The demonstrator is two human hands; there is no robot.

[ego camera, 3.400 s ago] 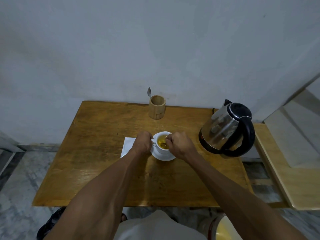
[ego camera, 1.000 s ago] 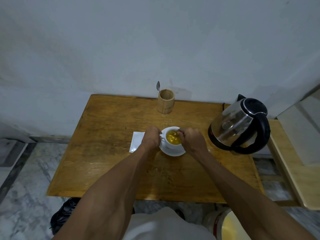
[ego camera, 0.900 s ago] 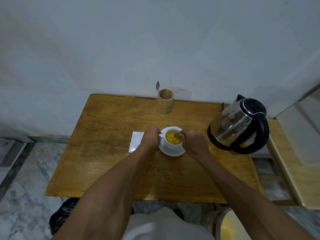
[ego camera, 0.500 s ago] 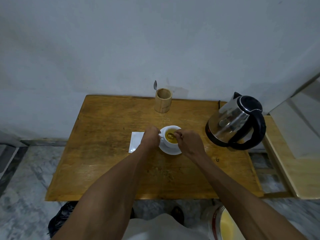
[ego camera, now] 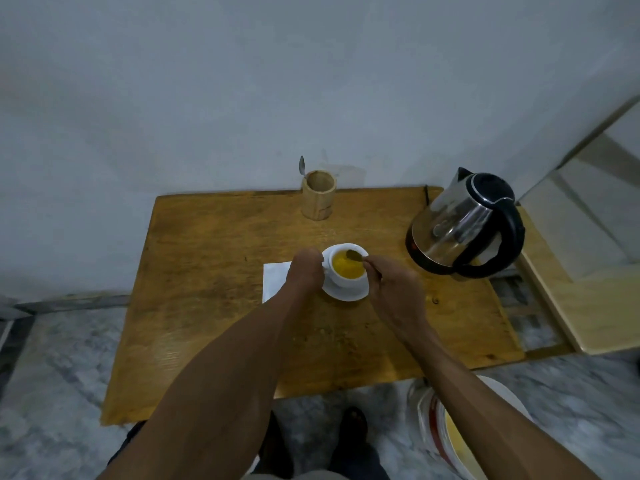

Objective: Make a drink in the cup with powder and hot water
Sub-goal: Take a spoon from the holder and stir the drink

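A white cup [ego camera: 346, 278] full of yellow liquid stands on a white saucer [ego camera: 346, 294] in the middle of the wooden table [ego camera: 214, 271]. My left hand [ego camera: 305, 269] is closed at the cup's left side, where the handle is hidden. My right hand [ego camera: 393, 289] pinches a small spoon [ego camera: 354, 254], whose bowl hangs just above the drink at the cup's far rim. A steel kettle [ego camera: 460, 226] with a black handle sits to the right. A white sachet [ego camera: 275, 280] lies flat under my left wrist.
A bamboo holder [ego camera: 318, 195] with another spoon [ego camera: 302, 166] in it stands at the table's back edge against the wall. A lighter wooden surface [ego camera: 571, 306] adjoins the table on the right. A white bucket [ego camera: 450, 431] sits on the marble floor below.
The spoon has come up out of the liquid and now sits at the cup's far rim. My right hand has drawn back a little. The head camera has shifted, and my left hand stays at the cup.
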